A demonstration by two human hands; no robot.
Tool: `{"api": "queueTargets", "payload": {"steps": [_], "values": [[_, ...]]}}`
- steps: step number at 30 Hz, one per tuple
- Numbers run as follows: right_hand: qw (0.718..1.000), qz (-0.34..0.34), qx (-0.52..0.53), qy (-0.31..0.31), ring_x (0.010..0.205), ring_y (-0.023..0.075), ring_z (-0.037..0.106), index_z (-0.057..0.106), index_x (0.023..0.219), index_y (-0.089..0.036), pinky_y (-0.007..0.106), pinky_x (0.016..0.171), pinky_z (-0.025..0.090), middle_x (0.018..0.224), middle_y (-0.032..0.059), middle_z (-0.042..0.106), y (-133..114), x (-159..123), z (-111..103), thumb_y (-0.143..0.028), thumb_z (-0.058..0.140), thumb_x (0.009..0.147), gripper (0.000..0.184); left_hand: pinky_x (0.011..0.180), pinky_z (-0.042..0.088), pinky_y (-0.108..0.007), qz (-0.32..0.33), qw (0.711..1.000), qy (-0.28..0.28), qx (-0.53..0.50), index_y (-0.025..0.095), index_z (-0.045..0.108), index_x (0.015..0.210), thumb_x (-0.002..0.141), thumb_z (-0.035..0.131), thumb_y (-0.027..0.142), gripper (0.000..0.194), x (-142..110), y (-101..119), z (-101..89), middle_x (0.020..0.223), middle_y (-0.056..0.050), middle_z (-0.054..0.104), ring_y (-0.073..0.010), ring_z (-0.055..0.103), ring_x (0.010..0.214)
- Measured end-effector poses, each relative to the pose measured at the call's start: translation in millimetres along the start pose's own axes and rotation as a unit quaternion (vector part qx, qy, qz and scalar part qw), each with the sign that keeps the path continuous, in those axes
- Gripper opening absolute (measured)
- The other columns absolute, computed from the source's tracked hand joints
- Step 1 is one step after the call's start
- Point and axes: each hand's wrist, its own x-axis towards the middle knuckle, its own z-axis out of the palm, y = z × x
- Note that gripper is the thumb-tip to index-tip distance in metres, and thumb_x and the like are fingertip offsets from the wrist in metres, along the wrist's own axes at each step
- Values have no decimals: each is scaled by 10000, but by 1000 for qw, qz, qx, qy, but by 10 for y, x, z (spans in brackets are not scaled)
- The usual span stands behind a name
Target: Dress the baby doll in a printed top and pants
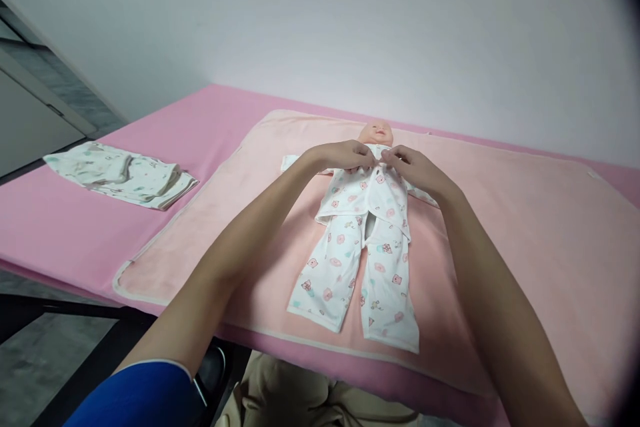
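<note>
A baby doll (376,133) lies on its back, dressed in a white printed baby shirt (350,197) and matching white printed pants (330,273). Both my hands meet at the upper front of the shirt, just below the doll's chin. My left hand (347,155) has its fingers curled and pinching the shirt's front edge. From the other side my right hand (413,165) pinches the shirt close to the left fingertips. Whether a fastener sits between the fingers is too small to tell. The shirt's sleeves stretch out to both sides, partly hidden by my arms.
The doll lies on a light pink blanket (525,247) spread over a pink padded table (200,117). A folded white printed cloth (120,173) lies at the left on the table. A white wall (375,27) rises behind, and a black frame (75,360) stands at lower left.
</note>
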Motion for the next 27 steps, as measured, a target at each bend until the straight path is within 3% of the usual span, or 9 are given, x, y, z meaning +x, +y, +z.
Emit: {"api": "queueTargets", "payload": {"steps": [2, 5, 12, 22, 27], "values": [[999, 35, -28, 4, 897, 212, 583, 722, 1019, -233, 345, 750, 432, 1069, 71, 721, -40, 99, 10, -702, 679, 1007, 471, 743, 463, -327, -27, 999, 19, 9, 179, 631, 730, 851, 711, 345, 220, 81, 20, -13, 816, -67, 654, -154, 574, 717], [997, 55, -53, -5, 853, 197, 563, 725, 1021, -228, 340, 714, 408, 1020, 59, 692, -49, 205, 50, -655, 748, 969, 431, 721, 439, -336, -59, 995, 55, 49, 183, 589, 670, 883, 658, 309, 257, 192, -15, -6, 760, -73, 636, -156, 549, 676], [998, 24, 23, -43, 744, 148, 442, 781, 983, -219, 318, 658, 328, 815, -8, 533, 69, 262, 58, -632, 929, 797, 476, 633, 315, -330, -15, 998, 56, 31, 194, 622, 713, 865, 692, 327, 213, 322, -233, 12, 689, -45, 562, -153, 465, 618], [999, 32, 35, -18, 868, 190, 558, 729, 947, -231, 326, 748, 405, 923, 18, 641, 97, 271, 101, -489, 823, 916, 277, 603, 269, -329, -15, 997, 56, -41, 202, 515, 654, 855, 718, 337, 316, 293, -259, 23, 670, -16, 457, -127, 391, 589], [998, -2, -47, 38, 882, 209, 589, 684, 991, -229, 350, 781, 429, 1017, 53, 714, -37, 159, 183, -389, 708, 995, 162, 590, 242, -330, -11, 997, 69, -32, 201, 495, 651, 865, 703, 317, 320, 289, -244, 58, 666, -17, 445, -120, 379, 578]]}}
